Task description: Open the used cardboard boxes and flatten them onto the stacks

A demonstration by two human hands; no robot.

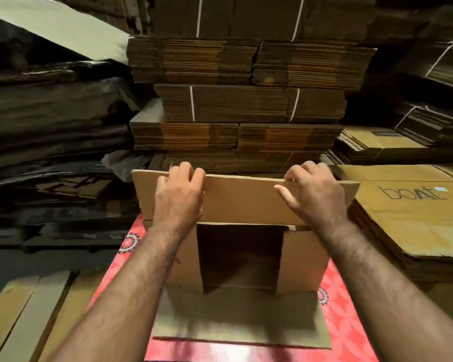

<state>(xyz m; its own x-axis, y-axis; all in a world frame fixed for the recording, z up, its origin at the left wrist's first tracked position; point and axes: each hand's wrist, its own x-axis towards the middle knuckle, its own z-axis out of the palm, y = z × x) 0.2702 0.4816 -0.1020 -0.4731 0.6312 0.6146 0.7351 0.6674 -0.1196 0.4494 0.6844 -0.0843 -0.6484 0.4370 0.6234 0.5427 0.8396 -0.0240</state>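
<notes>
Two hands on one box: the left hand [179, 190] and the right hand [310, 194] each curl their fingers over the far edge of the raised top flap [242, 198] of an open cardboard box [302, 259], which lies on its side on a red patterned cloth [347, 322] over the bench, its mouth toward the camera. The lower flap [239, 316] lies flat on the cloth; the two side flaps stand partly folded in, the interior dark. Directly behind stands a tall pile of strapped flattened cartons [236, 105]; to the right, near the box, a lower stack of flat boxes printed "boat" [413, 212]. Risks, as judged: pressing down on the flap while the side flaps point inward may buckle a panel off its crease rather than collapse the box cleanly. An uneven pull between the hands could tear the flap at its hinge. The cloth may slide under the box. Swinging the flattened box right could shear the "boat" stack out of line.
</notes>
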